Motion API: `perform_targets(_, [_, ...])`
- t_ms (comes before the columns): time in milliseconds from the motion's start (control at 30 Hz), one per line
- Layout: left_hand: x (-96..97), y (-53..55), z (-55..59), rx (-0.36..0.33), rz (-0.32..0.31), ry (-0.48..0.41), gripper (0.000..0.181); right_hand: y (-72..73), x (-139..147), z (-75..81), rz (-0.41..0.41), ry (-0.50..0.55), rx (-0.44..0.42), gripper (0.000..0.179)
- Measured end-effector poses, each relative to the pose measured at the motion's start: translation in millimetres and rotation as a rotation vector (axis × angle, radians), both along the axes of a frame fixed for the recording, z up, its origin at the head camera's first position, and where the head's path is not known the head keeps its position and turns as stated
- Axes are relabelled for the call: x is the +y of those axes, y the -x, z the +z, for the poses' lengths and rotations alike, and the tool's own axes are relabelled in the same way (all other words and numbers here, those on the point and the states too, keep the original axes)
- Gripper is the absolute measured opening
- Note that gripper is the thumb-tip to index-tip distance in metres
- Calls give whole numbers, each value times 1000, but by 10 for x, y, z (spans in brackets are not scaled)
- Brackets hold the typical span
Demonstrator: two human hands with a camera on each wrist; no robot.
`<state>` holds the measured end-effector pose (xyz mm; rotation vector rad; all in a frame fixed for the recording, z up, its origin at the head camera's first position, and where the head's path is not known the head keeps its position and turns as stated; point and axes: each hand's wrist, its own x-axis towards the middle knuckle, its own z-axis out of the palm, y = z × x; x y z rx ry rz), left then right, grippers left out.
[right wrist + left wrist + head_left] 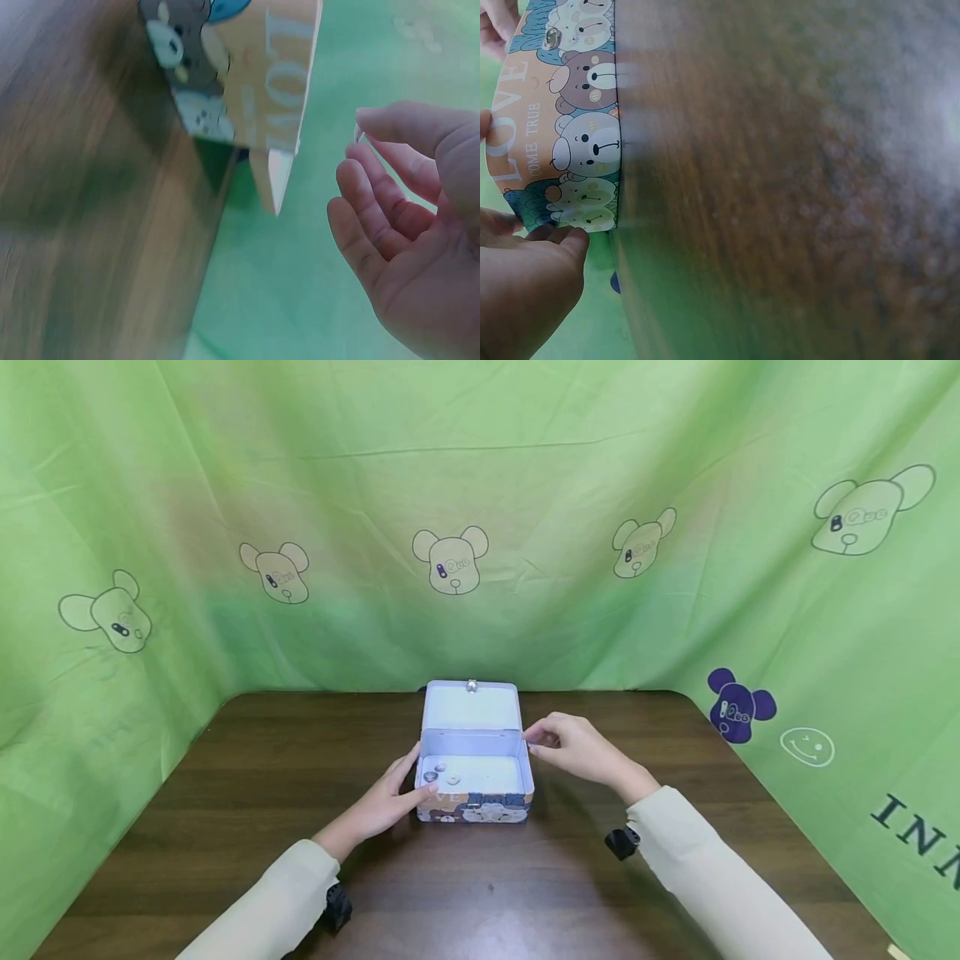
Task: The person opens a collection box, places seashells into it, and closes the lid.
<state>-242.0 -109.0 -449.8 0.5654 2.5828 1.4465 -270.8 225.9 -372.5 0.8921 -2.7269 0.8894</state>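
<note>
A tin box (pixel 474 810) with bears and the word LOVE printed on its sides stands on the table, lid (pixel 471 706) tipped back. Its inside is pale, and 3 small round shiny pieces (pixel 453 779) lie at the left of its floor; their kind is too small to tell. My left hand (pixel 386 802) grips the box's left side, thumb over the front left corner. Beside the right rim, my right hand (pixel 576 747) pinches a small thin whitish piece (pixel 359 135) between thumb and forefinger. The other fingers of that hand are loosely bent.
The box rests on a dark wooden table (pixel 285 777) near its far edge. Green cloth (pixel 360 627) with mouse-like drawings hangs behind and along both sides. A black wrist camera (pixel 622 842) sits at the right cuff, another (pixel 338 907) at the left.
</note>
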Motion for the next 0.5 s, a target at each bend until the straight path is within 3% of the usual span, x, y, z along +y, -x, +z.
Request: perform_targets(500, [4, -12, 19, 0, 6, -7, 85, 72, -542, -79, 130, -58, -16, 16])
